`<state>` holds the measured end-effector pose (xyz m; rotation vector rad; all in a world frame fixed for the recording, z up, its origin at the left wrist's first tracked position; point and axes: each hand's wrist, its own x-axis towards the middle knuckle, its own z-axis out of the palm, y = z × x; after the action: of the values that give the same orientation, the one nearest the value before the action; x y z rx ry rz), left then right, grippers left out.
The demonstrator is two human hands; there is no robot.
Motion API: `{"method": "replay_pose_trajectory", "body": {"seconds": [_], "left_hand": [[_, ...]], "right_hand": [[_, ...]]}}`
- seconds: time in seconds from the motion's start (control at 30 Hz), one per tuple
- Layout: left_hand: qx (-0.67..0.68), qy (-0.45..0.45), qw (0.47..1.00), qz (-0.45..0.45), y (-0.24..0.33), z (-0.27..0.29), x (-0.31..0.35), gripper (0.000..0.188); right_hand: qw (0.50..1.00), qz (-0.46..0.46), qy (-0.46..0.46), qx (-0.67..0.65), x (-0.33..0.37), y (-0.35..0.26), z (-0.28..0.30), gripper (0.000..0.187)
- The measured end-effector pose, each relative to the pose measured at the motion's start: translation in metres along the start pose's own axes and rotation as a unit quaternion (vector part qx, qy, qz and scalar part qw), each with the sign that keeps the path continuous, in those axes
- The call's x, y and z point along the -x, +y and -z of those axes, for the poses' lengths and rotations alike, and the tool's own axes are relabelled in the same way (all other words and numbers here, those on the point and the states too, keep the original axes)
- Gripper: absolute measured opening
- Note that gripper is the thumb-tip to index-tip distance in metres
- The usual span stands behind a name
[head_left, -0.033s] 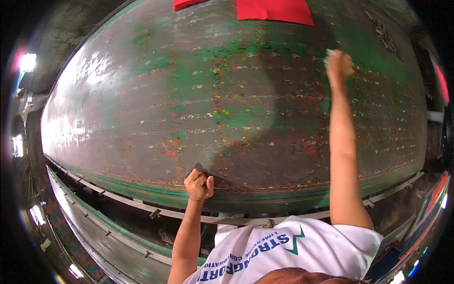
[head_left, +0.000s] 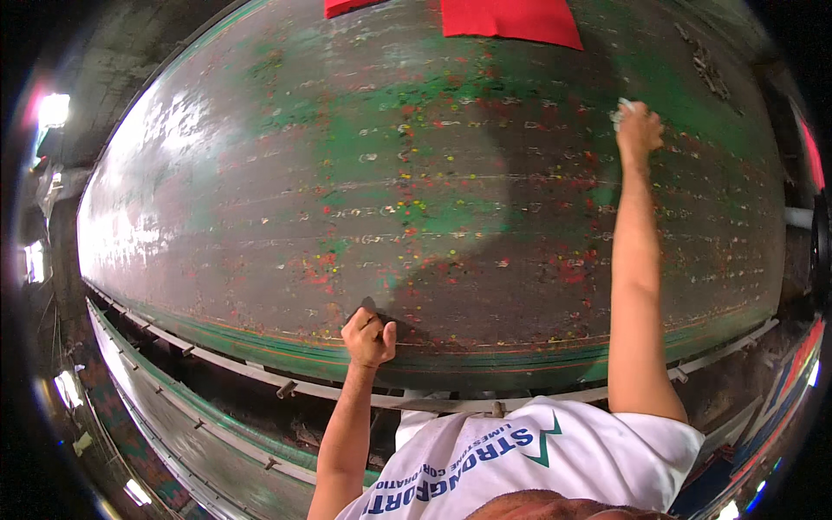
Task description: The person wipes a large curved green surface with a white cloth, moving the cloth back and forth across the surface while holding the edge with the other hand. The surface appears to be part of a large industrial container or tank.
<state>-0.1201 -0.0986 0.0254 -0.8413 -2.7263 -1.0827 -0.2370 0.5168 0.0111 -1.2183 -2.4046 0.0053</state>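
Note:
My right hand (head_left: pixel 639 130) reaches far out over the long stained table (head_left: pixel 286 199), its fingers bent around a small white piece (head_left: pixel 621 111) that looks like a crumpled rag. Most of that piece is covered by the hand. Close to the table's near edge, my left hand (head_left: pixel 368 336) rests on the surface with its fingers curled in and the thumb a little apart. Its palm is turned away, so anything inside it is hidden. A dark shadow lies just beyond its knuckles.
A red fabric sheet (head_left: pixel 511 22) lies at the far edge, with another red piece (head_left: pixel 347 4) to its left. A greyish tangled strip (head_left: pixel 706 65) sits at the far right. Along the near side runs a metal rail (head_left: pixel 416 405); a second long table (head_left: pixel 217 451) is behind it.
My right hand has shifted slightly to the right and toward me, with the white piece still in it. The whole view has drifted a little. My left hand stays at the same spot.

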Motion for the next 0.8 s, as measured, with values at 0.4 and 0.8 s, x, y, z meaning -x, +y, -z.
{"method": "replay_pose_trajectory", "body": {"seconds": [0.4,0.8], "left_hand": [[-0.089,0.002,0.996,0.001,0.004,-0.006,-0.004,0.034],[-0.084,0.01,0.996,0.005,-0.003,-0.008,0.002,0.035]], "right_hand": [[0.9,0.343,-0.156,-0.217,0.184,-0.379,-0.028,0.025],[0.983,0.127,0.0,-0.136,-0.042,-0.05,-0.069,0.025]]}}
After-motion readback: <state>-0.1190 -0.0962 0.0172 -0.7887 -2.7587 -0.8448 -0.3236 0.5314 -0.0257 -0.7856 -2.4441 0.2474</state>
